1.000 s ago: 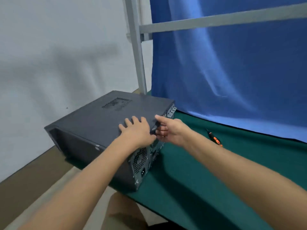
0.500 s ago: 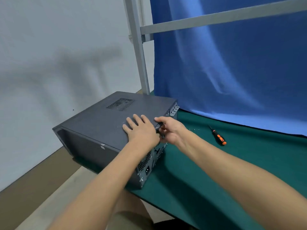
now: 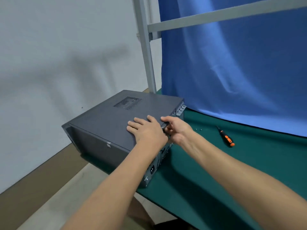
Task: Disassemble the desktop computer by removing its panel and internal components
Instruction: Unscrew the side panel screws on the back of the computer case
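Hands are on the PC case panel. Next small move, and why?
Probably slide the dark grey metal side panel toward the case's rear face. The left hand lies flat on it, the right hand curls its fingers round its rear edge, and two small screws lie on the green mat near the orange-and-black screwdriver, so it looks unfastened but not yet off.

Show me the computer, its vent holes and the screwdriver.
computer point(image 3: 106, 127): head view, on its flat top panel.
vent holes point(image 3: 127, 102): head view, middle of the grille.
screwdriver point(image 3: 225, 136): head view, on its handle.
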